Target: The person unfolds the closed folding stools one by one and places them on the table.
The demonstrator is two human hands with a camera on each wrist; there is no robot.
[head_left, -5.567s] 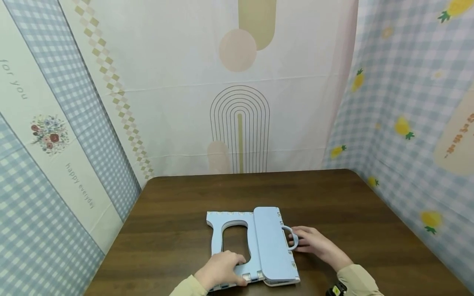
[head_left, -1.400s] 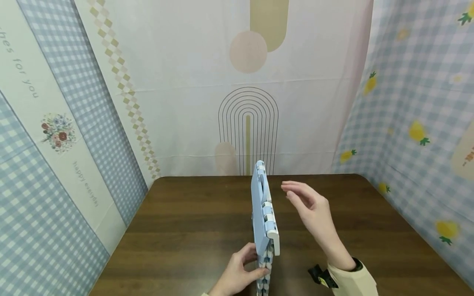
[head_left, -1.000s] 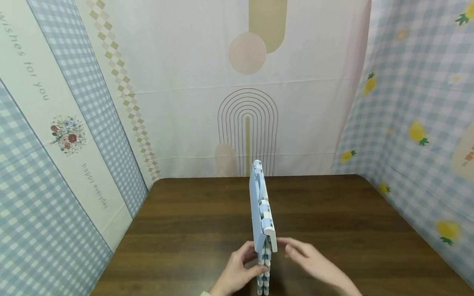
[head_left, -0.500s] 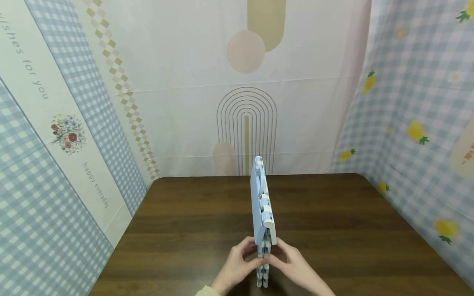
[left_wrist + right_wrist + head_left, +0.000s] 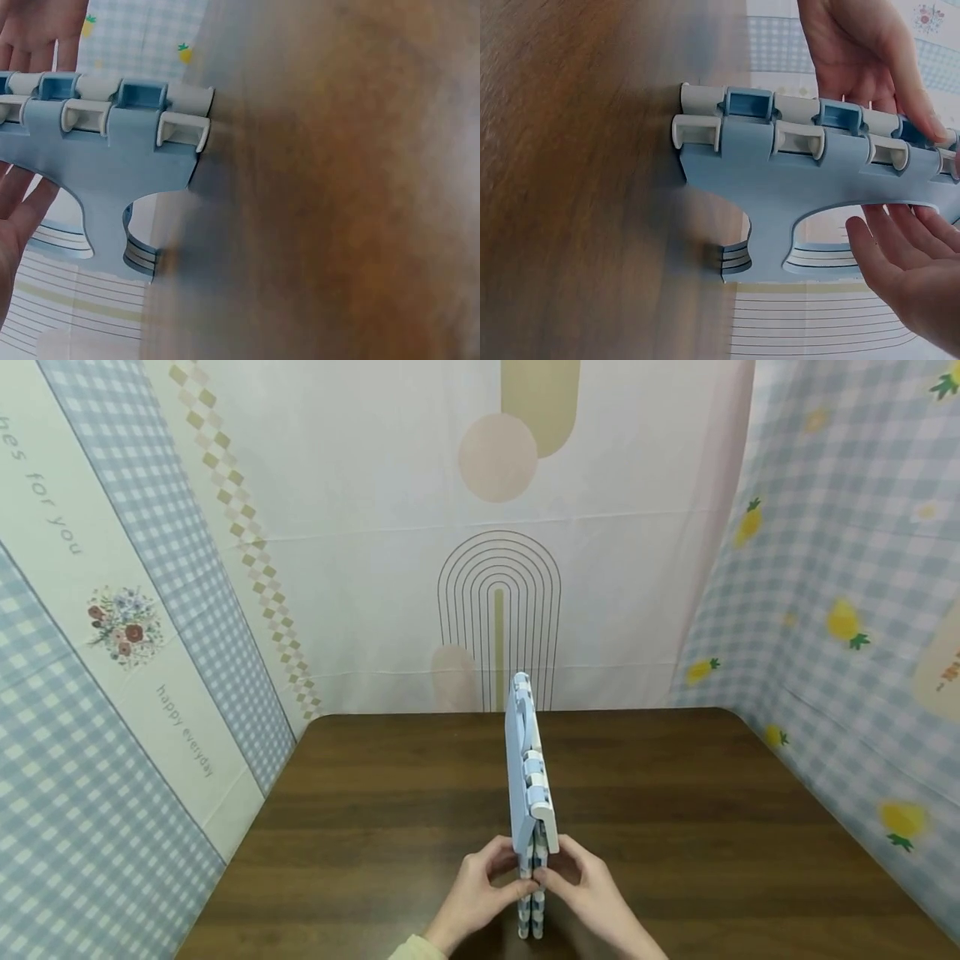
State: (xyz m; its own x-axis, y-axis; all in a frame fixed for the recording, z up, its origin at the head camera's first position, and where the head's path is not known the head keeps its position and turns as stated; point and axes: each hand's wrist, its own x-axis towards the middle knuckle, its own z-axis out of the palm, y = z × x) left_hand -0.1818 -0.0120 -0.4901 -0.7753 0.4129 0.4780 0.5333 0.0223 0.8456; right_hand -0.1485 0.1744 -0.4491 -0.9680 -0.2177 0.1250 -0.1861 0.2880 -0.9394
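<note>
Filling most of my head view is the pale back cloth [image 5: 360,593], hung behind everything. A blue-and-white checked cloth runs down each side: the left cloth [image 5: 225,610] carries a white band of lettering, the right cloth [image 5: 840,568] yellow fruit. Below them I have the dark brown table [image 5: 375,793], its far edge just in front of the back cloth.

The stool [image 5: 520,777], pale blue and white, is folded flat and stands upright on the table, right of the middle of my head view, with a narrow edge turned toward me. It sits between the two hands, and its lower part shows as two layers side by side.

I have both hands grasping it low down. The left hand [image 5: 480,889] grips from the left and the right hand [image 5: 592,893] from the right, each with its thumb on the near edge and its fingers along the side. The thumb tips come close together; whether they touch, I can't tell. Near the bottom of my head view a pale yellow sleeve [image 5: 416,949] covers the left forearm.

Among the smaller parts, the handle [image 5: 527,718] lies along the stool's top, and from my right wrist view I make out white hinges [image 5: 697,133] alternating with blue ones.
</note>
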